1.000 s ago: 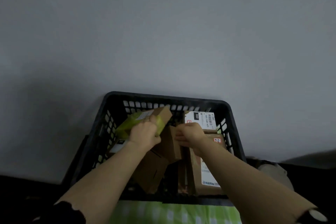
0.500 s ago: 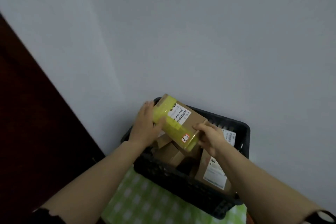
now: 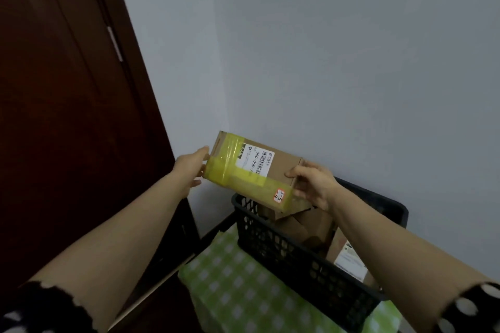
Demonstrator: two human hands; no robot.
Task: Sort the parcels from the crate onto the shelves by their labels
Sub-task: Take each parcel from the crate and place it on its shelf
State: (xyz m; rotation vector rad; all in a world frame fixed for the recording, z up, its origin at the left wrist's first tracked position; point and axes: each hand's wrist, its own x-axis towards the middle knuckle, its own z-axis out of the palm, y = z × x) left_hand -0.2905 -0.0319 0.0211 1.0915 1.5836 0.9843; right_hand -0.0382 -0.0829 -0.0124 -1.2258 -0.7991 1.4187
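Brown parcel (image 3: 276,167) is banded in yellow tape (white label); black crate (image 3: 303,257), green-white checked cloth (image 3: 230,284).

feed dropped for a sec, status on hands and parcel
Left hand flat against one end of the yellow-taped parcel, right hand pinching the other. Parcel held above the black crate, white label up. Nothing blocking it; shelves out of view.
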